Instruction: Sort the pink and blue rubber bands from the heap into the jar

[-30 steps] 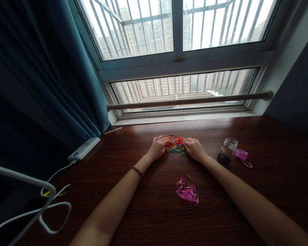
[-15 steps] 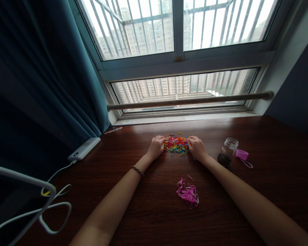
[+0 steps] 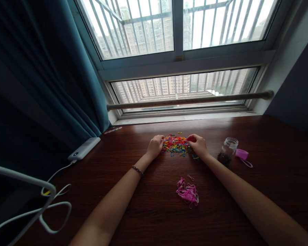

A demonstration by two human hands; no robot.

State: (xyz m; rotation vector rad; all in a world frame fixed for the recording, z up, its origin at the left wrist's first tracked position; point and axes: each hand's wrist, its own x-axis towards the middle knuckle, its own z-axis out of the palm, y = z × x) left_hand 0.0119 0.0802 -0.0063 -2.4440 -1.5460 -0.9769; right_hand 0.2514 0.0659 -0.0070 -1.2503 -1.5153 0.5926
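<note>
A heap of small multicoloured rubber bands (image 3: 176, 145) lies between my hands on the dark wooden table. At its left edge is my left hand (image 3: 155, 145), fingers curled together against the bands; what they pinch is hidden. My right hand (image 3: 198, 145) touches the right edge, thumb and forefinger brought together at the bands. Whatever is between those fingertips is too small to make out. Nearer to me, between my forearms, is a separate loose pile of pink rubber bands (image 3: 188, 194), with a single pale pink band (image 3: 190, 178) just above it.
Right of my right hand stands an open clear jar (image 3: 229, 147) with dark contents, beside a pink lid (image 3: 242, 154) with a loop. A white power strip (image 3: 84, 149) and looping white cable (image 3: 55, 205) are on the left. Behind the table are a window and a horizontal rail (image 3: 190, 101).
My right hand has shifted slightly right and lifted a little, uncovering several bands near its wrist. My left hand has edged slightly left. The pink pile is unchanged.
</note>
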